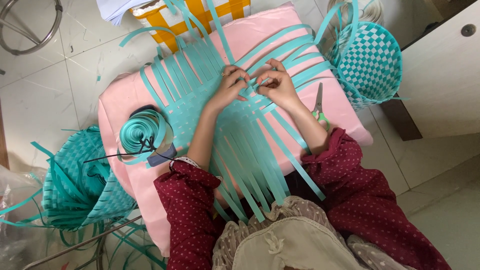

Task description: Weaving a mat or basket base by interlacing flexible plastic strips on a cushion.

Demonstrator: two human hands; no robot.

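Mid-frame, left hand (229, 86) and right hand (278, 84) both pinch teal strips (250, 145) on pink surface (125, 100); keeping crossings tight and square seems best.

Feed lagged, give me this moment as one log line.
left hand: pinching strips | right hand: pinching strips | strips: woven mat on pink cushion | scissors: right of hands | strip roll: left
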